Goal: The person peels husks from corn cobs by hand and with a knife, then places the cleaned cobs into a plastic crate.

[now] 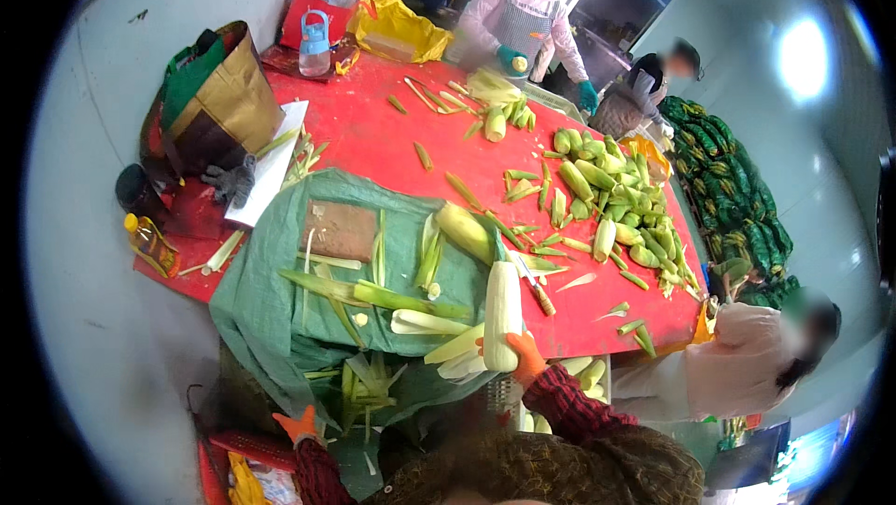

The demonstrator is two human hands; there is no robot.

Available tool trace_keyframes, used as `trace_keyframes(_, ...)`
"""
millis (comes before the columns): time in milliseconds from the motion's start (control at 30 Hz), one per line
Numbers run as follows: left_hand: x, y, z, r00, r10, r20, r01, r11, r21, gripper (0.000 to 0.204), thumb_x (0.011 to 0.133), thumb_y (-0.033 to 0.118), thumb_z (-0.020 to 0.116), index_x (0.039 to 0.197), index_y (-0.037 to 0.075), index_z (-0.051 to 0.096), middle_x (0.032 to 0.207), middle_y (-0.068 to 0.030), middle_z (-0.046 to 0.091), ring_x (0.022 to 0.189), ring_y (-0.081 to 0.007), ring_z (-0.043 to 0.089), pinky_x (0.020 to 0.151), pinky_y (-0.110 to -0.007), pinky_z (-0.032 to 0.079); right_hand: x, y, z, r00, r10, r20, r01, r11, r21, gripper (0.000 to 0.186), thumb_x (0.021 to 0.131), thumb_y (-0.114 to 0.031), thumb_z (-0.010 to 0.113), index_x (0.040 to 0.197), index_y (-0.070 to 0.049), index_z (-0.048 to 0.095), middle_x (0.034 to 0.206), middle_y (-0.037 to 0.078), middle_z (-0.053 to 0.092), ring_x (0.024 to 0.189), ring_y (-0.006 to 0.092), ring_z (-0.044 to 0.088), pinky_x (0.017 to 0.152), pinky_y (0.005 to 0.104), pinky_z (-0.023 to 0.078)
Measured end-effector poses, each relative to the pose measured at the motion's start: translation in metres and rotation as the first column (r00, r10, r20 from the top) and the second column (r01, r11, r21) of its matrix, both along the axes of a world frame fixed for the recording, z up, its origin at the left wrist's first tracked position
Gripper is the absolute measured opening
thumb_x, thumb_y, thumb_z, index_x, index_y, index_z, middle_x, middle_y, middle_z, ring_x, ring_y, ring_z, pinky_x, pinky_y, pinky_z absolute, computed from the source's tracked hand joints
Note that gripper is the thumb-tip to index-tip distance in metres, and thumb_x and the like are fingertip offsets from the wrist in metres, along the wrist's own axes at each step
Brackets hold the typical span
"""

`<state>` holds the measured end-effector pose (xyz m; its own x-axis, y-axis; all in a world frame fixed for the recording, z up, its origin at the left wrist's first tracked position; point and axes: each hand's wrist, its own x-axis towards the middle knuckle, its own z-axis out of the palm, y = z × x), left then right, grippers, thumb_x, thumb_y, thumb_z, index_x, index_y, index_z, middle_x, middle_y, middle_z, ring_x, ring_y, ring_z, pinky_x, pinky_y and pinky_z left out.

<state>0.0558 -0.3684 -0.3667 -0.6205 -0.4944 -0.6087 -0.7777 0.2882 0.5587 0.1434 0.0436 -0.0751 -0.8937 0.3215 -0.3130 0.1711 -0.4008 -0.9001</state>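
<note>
A pale ear of corn [504, 314], mostly stripped of its husk, stands out over the near table edge. My right hand [528, 361], in an orange glove, is closed around its lower end. Lower left, my left hand [299, 424], also gloved in orange, hangs off the table with its fingers apart and nothing in them. Just right of the held ear lies a knife [539, 295]. Behind it rests a greener ear [464, 232]. Peeled husk leaves [411, 300] are strewn over a green cloth [266, 272] beside a brown block [341, 231].
Unpeeled corn [616, 188] is heaped at the right of the red table [373, 122]. Peeled ears fill a crate [588, 376] below the near edge. A bag [224, 104] and a bottle [315, 52] stand left. Across the table a person [527, 20] works; another [737, 365] is at right.
</note>
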Motion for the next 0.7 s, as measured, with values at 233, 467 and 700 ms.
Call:
trace_keyframes(233, -0.035, -0.004, -0.065, 0.841, -0.512, 0.174, 0.488, 0.857, 0.163, 0.064, 0.079, 0.036, 0.056, 0.129, -0.001, 0.041, 0.13, -0.0225, 0.044, 0.118, -0.0372, 0.043, 0.095, -0.041, 0.036, 0.038, -0.002, -0.01, 0.996, -0.077, 0.046, 0.079, 0.996, -0.048, 0.067, 0.079, -0.045, 0.06, 0.122, 0.004, 0.043, 0.103, 0.021, 0.061, 0.09, 0.0262, 0.062, 0.077, 0.0346, 0.05)
trace_keyframes(467, 0.017, -0.066, -0.172, 0.502, -0.832, 0.236, 0.837, 0.398, -0.376, 0.033, 0.075, 0.022, 0.068, 0.095, 0.0, 0.053, 0.098, -0.0232, 0.059, 0.094, -0.0379, 0.057, 0.072, -0.043, 0.048, 0.076, -0.001, -0.002, 0.997, -0.07, -0.015, 0.068, 0.992, -0.102, 0.067, 0.079, -0.046, 0.06, 0.121, 0.005, 0.045, 0.104, 0.021, 0.061, 0.091, 0.026, 0.062, 0.081, 0.0355, 0.049)
trace_keyframes(700, 0.017, -0.005, 0.082, 0.867, 0.296, -0.4, 0.166, 0.585, 0.794, 0.042, 0.089, 0.034, 0.047, 0.116, 0.003, 0.051, 0.112, -0.0105, 0.057, 0.101, -0.0284, 0.055, 0.082, -0.041, 0.047, 0.112, 0.004, -0.016, 0.98, -0.066, -0.188, 0.028, 0.98, -0.195, 0.068, 0.082, -0.042, 0.053, 0.13, 0.004, 0.038, 0.107, 0.023, 0.06, 0.093, 0.0279, 0.062, 0.084, 0.0366, 0.049)
